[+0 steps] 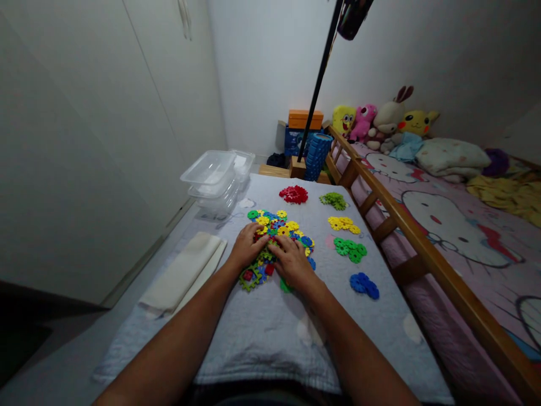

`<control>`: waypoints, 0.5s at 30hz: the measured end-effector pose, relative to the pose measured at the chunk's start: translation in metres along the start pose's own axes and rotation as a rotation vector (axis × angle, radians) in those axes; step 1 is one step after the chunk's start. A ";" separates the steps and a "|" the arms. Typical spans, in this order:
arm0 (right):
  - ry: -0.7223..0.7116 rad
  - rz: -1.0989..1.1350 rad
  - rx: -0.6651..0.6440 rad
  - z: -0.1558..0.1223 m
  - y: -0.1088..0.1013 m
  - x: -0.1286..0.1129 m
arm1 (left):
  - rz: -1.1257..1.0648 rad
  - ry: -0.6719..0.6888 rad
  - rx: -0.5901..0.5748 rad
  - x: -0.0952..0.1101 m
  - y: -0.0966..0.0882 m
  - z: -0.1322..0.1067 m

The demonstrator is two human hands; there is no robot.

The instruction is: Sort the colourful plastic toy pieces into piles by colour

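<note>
A mixed pile of flat plastic gear-shaped pieces in yellow, blue, green and red lies in the middle of the cloth-covered table. My left hand rests on the pile's left side, thumb and fingers apart. On the right side, my right hand reaches over the pile with its fingers spread on the pieces. Both hands hide part of the pile. Nearest me, a light green square-like piece with a red centre lies at the edge. A green piece shows just below my right hand.
Sorted groups lie apart: red pieces, light green pieces, yellow pieces, green pieces and blue pieces. Clear plastic containers are stacked at back left, near a folded cloth. A wooden bed rail runs along the right.
</note>
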State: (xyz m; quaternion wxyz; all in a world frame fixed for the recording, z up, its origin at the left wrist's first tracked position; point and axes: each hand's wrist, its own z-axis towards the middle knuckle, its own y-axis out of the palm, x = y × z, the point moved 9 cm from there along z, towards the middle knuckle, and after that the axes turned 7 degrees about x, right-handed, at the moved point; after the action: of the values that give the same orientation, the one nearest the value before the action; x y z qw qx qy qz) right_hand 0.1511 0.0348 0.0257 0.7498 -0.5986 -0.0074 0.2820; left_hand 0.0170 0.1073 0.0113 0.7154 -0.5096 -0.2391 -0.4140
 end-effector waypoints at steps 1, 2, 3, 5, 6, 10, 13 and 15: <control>0.011 0.003 0.016 0.004 -0.002 0.005 | -0.015 -0.006 -0.020 0.001 0.002 0.000; 0.026 0.011 0.037 0.008 -0.004 0.010 | -0.028 -0.017 -0.043 0.001 0.003 0.000; 0.043 0.024 0.062 0.010 -0.007 0.015 | -0.032 -0.033 -0.065 0.001 0.004 0.001; 0.073 0.067 0.119 0.012 -0.015 0.026 | -0.003 -0.071 -0.113 -0.003 0.004 0.002; 0.086 0.094 0.148 0.012 -0.020 0.032 | 0.032 -0.080 -0.137 -0.004 0.003 0.002; 0.181 0.142 0.221 -0.006 -0.039 0.059 | 0.184 0.010 -0.234 -0.002 -0.006 -0.002; 0.275 0.104 0.159 -0.033 -0.038 0.077 | 0.218 0.117 -0.322 0.003 -0.013 -0.023; 0.327 0.087 0.062 -0.052 -0.027 0.083 | 0.245 0.133 -0.372 0.000 -0.016 -0.044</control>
State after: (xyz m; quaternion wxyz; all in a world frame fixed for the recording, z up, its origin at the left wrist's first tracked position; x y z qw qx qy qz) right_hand 0.2505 0.0206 0.0082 0.7462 -0.6128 0.1493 0.2130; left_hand 0.0002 0.0646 0.0035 0.6681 -0.6297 -0.0473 -0.3935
